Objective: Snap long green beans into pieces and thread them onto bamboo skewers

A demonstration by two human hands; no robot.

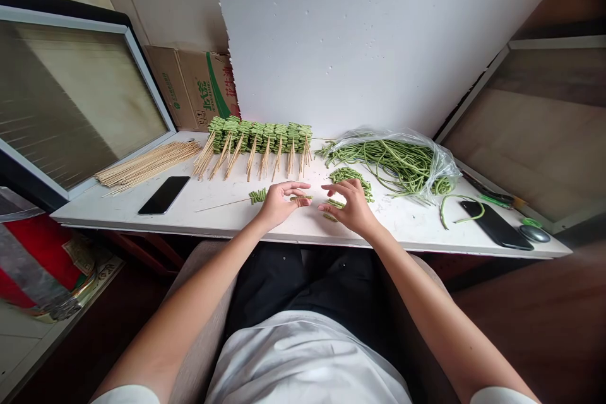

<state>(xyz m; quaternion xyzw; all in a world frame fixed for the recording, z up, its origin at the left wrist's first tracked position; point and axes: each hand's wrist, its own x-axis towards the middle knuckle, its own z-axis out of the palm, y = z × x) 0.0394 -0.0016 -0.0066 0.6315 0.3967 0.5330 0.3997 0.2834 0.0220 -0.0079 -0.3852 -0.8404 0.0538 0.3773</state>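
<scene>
My left hand (284, 204) is at the front middle of the white table, thumb and fingers apart. Beside it lies a skewer with green bean pieces (258, 196), its bare stick pointing left and the rest hidden behind the hand. A little green shows between that hand's thumb and fingers; whether they touch it I cannot tell. My right hand (351, 205) faces it with thumb and fingers spread, over a few cut bean pieces (330, 217). Just behind it is a pile of cut green beans (348, 174), partly covered by the hand.
Bundles of finished bean skewers (260, 137) line the back, beside a cardboard box (192, 85). Bare bamboo skewers (149, 164) and a phone (164, 195) lie left. Long beans (392, 158) in a plastic bag, a black phone (497, 225) and a mouse (534, 233) are right.
</scene>
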